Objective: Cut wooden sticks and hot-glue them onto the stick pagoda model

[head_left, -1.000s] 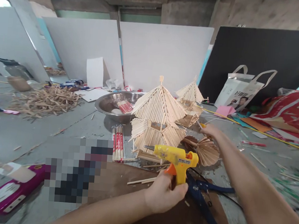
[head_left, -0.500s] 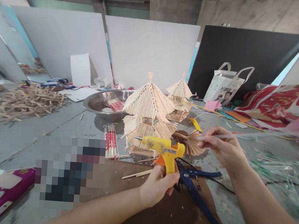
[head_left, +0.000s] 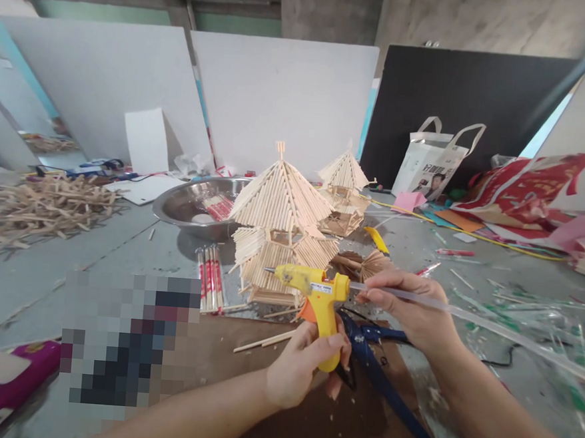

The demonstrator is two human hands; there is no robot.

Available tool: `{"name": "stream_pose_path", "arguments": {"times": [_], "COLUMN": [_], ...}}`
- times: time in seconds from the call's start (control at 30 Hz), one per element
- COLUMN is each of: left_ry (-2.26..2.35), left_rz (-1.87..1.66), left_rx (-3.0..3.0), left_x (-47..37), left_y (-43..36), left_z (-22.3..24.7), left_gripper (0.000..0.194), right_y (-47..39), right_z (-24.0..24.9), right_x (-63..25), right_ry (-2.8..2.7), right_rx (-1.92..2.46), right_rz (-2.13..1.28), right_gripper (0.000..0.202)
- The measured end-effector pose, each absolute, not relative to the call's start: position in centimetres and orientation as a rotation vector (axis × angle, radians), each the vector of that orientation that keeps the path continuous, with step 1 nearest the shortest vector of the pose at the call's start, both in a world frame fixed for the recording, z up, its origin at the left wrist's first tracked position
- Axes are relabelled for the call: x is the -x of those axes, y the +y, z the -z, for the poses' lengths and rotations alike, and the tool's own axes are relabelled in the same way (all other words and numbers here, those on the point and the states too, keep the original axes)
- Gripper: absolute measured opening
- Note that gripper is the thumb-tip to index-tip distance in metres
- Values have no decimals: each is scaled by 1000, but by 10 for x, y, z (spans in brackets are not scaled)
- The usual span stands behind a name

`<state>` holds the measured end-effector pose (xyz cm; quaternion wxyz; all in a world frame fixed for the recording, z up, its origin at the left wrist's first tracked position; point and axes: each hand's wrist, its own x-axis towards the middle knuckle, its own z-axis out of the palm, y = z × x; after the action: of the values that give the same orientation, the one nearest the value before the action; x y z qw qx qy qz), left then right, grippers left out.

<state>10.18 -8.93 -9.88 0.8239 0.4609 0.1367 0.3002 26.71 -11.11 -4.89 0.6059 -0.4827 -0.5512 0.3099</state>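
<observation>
My left hand is wrapped round the grip of a yellow hot glue gun, whose metal nozzle points left. Between the fingers and thumb of my right hand runs a long translucent glue stick. The tip of the stick meets the rear opening of the gun; how deep it sits I cannot tell. Just behind the gun stands a tiered pagoda model built of thin wooden sticks. Blue-handled pliers or cutters lie below my right hand, on a brown board.
A second stick pagoda stands farther back. At left are a metal basin, packs of sticks and a heap of sticks. A folded paper fan, a white bag and plastic wrappers lie toward the right.
My right hand has moved left and slightly down, bringing the glue stick's tip to the back of the glue gun. My left hand keeps its hold; the view has shifted slightly.
</observation>
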Motion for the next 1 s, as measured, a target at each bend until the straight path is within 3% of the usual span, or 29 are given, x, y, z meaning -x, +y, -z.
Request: {"name": "stream_pose_path", "arguments": {"times": [0.6, 1.0], "left_ry": [443, 471], "left_rz": [-595, -518], "left_rx": [-1280, -1530], "left_x": [-100, -98], "left_y": [-91, -90], "left_z": [92, 101], "left_gripper": [35, 33], "right_y": [-111, -111], "right_z": [59, 73], "right_x": [-253, -238], "right_ry": [-1004, -962], "right_rx": [906, 831], "right_rz": [-883, -881], "right_gripper": [14, 15]}}
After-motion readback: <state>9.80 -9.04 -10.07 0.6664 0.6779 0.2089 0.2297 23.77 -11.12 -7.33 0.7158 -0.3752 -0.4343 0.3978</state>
